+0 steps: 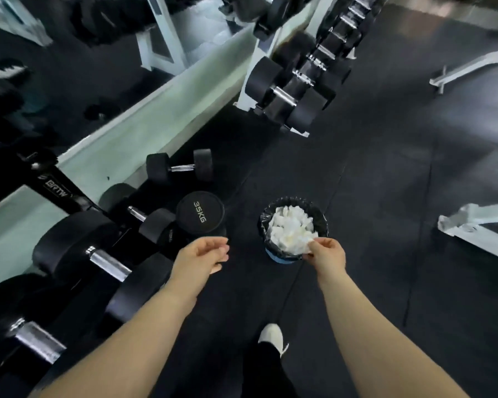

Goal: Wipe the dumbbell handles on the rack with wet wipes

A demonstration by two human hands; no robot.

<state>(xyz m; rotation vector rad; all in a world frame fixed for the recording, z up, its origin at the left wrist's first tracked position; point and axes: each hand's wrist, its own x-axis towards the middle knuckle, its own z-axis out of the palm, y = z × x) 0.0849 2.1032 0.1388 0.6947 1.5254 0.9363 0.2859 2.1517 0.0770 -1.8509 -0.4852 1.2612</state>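
My right hand (325, 255) is over the near rim of a small bin (292, 255) lined with a black bag, its fingers pinched on a white wet wipe (306, 246) that touches the heap of used wipes (289, 226) inside. My left hand (203, 252) hovers left of the bin with its fingers loosely curled and nothing in them. Black dumbbells with chrome handles (108, 262) lie on the dark rack (53, 186) at the left, beside my left forearm. A 35 kg dumbbell (199, 214) stands on end just beyond my left hand.
A loose dumbbell (180, 167) lies on the black rubber floor by the mirror wall. A white rack (249, 90) with more dumbbells (288, 96) runs away at the top centre. White bench frames (472, 228) stand at the right. My white shoe (272, 337) is below the bin.
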